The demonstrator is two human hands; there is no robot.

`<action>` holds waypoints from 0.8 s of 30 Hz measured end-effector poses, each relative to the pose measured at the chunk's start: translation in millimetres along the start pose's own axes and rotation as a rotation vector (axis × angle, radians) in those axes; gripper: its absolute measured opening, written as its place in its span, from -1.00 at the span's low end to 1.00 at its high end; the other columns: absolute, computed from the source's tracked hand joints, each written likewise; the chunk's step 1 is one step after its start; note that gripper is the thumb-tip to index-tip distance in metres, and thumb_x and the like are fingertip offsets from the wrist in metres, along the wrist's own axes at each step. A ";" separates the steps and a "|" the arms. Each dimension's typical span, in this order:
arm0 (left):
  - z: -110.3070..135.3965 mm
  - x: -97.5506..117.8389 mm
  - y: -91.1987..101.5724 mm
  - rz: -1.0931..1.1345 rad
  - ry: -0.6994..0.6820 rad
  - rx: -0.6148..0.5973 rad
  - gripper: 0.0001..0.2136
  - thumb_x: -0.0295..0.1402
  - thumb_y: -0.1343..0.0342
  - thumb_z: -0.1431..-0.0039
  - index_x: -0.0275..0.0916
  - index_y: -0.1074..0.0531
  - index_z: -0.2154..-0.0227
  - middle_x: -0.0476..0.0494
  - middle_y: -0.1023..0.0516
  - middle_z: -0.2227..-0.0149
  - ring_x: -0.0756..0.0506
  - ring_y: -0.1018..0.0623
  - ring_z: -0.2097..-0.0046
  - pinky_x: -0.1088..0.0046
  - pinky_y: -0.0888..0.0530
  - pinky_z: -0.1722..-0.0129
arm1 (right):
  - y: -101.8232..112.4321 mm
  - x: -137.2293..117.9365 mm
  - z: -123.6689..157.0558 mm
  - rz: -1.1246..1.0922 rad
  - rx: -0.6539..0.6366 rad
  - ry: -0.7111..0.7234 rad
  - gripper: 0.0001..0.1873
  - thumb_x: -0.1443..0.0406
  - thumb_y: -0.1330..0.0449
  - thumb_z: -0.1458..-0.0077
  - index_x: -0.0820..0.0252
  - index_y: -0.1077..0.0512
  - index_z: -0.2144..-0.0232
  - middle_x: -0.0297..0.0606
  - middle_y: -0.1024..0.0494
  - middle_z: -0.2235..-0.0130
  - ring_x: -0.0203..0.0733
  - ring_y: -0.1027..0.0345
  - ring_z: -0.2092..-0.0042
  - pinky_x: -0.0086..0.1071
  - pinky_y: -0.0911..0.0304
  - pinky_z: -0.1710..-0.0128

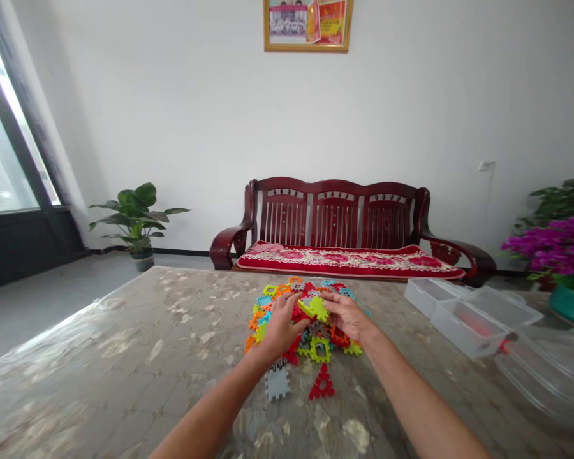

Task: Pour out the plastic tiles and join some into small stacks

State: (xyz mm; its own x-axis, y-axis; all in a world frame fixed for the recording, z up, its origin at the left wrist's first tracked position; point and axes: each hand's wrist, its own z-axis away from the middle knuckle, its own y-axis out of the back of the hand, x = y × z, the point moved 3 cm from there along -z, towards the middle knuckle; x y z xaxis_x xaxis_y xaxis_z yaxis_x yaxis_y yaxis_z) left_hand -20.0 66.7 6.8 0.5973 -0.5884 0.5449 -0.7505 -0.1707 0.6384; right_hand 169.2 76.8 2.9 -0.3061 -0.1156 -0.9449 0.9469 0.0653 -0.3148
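A pile of colourful toothed plastic building pieces [287, 294] lies in the middle of the marbled table [138, 357]. My left hand [281, 328] and my right hand [347, 315] meet over the pile, and both pinch a lime-green piece [316, 308] held between them; a red piece sits just under my left fingers. A grey square piece [277, 382] and a red triangular piece [321, 384] lie apart from the pile, nearer to me. A green square frame piece [320, 350] rests at the pile's near edge.
Clear plastic boxes [463, 319] and a lid [550, 376] stand on the table's right side. Purple flowers in a teal pot [562, 255] sit at the far right. A dark wooden bench [344, 236] with a red cushion stands behind the table, a potted plant [136, 220] at left.
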 end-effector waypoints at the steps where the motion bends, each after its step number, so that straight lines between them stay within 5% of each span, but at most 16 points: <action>1: -6.3 -0.8 -2.2 0.029 -0.004 -0.025 -0.72 -0.34 -0.12 -0.13 -0.12 -0.43 0.07 -0.12 -0.51 0.13 -0.15 -0.47 0.05 0.25 -0.36 -0.04 | -1.7 -0.7 -0.1 -0.010 -0.022 -0.004 -0.65 0.33 -0.40 0.19 0.17 -0.53 0.25 -0.29 -0.62 0.31 -0.29 -0.47 0.36 -0.48 -0.38 0.44; 4: -14.1 -5.3 -4.9 0.060 0.030 -0.128 -0.89 -0.32 -0.05 -0.19 -0.18 -0.45 0.30 -0.07 -0.53 0.27 -0.08 -0.47 0.19 0.39 -0.38 0.12 | 1.0 -4.1 -1.9 -0.004 -0.016 0.031 -0.63 0.30 -0.41 0.23 0.20 -0.53 0.27 -0.27 -0.62 0.33 -0.27 -0.47 0.37 -0.44 -0.38 0.42; 8: -12.5 -14.4 3.0 -0.155 0.210 -0.233 -0.84 -0.27 0.00 -0.22 -0.21 -0.37 0.41 -0.01 -0.47 0.40 -0.03 -0.42 0.35 0.48 -0.25 0.36 | 17.4 -11.7 -10.2 0.049 0.194 0.210 -0.61 0.27 -0.42 0.34 0.20 -0.53 0.33 -0.34 -0.57 0.42 -0.30 -0.39 0.45 -0.45 -0.31 0.47; 11: -16.0 -17.8 12.0 -0.279 0.343 -0.270 -0.82 -0.26 0.07 -0.25 -0.21 -0.37 0.35 -0.03 -0.48 0.40 -0.05 -0.45 0.35 0.47 -0.21 0.39 | 24.3 -16.5 -19.5 0.139 0.335 0.329 -0.62 0.24 -0.36 0.32 0.20 -0.52 0.32 -0.34 -0.56 0.42 -0.28 -0.38 0.44 -0.42 -0.30 0.45; 18: -16.4 -11.6 37.0 -0.317 0.393 -0.266 -0.66 -0.27 -0.02 -0.19 -0.19 -0.31 -0.02 -0.14 -0.56 0.15 -0.12 -0.54 0.13 0.46 -0.33 0.26 | 32.0 -19.3 -14.7 0.330 0.406 0.344 -0.72 0.34 -0.26 0.32 0.17 -0.52 0.40 -0.26 -0.60 0.31 -0.14 -0.42 0.20 -0.30 -0.32 0.13; 21: 12.5 -5.4 49.3 -0.308 0.319 -0.336 -0.79 -0.21 0.00 -0.21 -0.15 -0.41 0.18 -0.07 -0.57 0.20 -0.09 -0.54 0.16 0.47 -0.36 0.24 | 35.4 -11.1 7.9 0.478 0.304 0.340 -0.74 0.30 -0.26 0.27 0.16 -0.53 0.38 -0.27 -0.58 0.33 -0.15 -0.42 0.25 -0.29 -0.31 0.14; 24: 50.7 0.0 53.7 -0.351 0.241 -0.497 -0.77 -0.11 -0.08 -0.13 -0.15 -0.42 0.28 -0.06 -0.55 0.23 -0.12 -0.53 0.18 0.44 -0.37 0.23 | 27.0 5.1 33.7 0.702 0.041 0.270 -0.74 0.26 -0.27 0.20 0.17 -0.55 0.35 -0.29 -0.56 0.36 -0.19 -0.38 0.32 -0.32 -0.29 0.24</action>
State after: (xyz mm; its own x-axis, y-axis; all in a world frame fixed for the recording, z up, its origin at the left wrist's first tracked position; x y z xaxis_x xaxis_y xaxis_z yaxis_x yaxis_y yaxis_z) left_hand -74.7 17.4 13.5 0.8730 -0.3609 0.3281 -0.3140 0.0990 0.9443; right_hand 196.5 44.6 -7.4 0.3621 0.1872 -0.9131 0.9298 -0.0030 0.3681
